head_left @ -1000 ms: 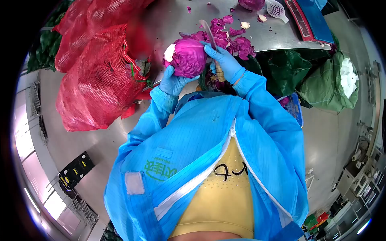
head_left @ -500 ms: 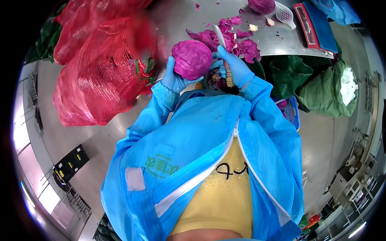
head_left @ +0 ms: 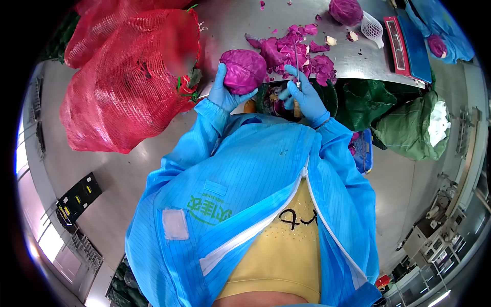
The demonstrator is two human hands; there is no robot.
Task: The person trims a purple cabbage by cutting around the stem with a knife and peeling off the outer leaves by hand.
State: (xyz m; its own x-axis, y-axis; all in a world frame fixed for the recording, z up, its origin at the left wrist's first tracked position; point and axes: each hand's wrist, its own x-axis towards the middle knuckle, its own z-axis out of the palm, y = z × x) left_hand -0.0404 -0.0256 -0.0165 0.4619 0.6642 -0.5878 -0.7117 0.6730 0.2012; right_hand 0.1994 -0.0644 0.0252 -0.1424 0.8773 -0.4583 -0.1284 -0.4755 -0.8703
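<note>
A round purple cabbage rests in my left hand, whose blue-gloved fingers wrap its left side and underside. My right hand, also gloved, grips a knife by its wooden handle, with the blade pointing up and away from me. The knife is apart from the cabbage, to its right. Behind the blade, torn purple leaves lie heaped on the metal table. Below the table edge, a dark container with leaf scraps is partly hidden by my right hand.
Red mesh sacks fill the left side. Another purple cabbage and a white foam net lie at the back, beside a red and blue box. Green sacks and a blue basket stand at right. A co-worker's blue sleeve shows upper right.
The cabbage has turned, and its whitish stem end no longer shows. My right hand with the knife has moved right, away from it. The view has shifted.
</note>
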